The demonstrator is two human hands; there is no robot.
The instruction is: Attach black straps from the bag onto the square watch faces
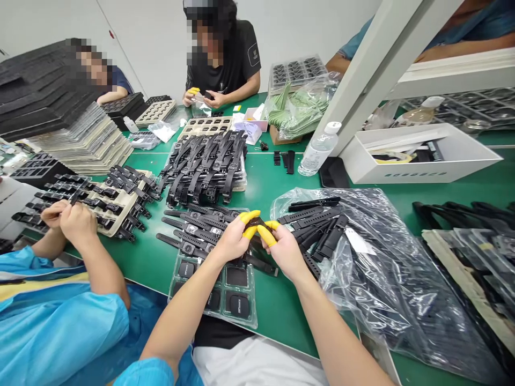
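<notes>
At near centre of green table (277,177), our left hand (231,241) and right hand (285,249) meet over clear tray (213,295). Both pinch small black watch piece (257,225) between yellow-capped fingertips (249,216), fingers clenched on it; strap hangs below. We judge: keep grip on caps only, hold piece level, press parts square. Bag of black straps (322,230) lies just right; co-worker's hands (68,220) work at far left.

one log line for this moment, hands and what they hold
left hand | right hand | both pinch black watch strap with yellow finger cots | over clear plastic tray | green table
</notes>
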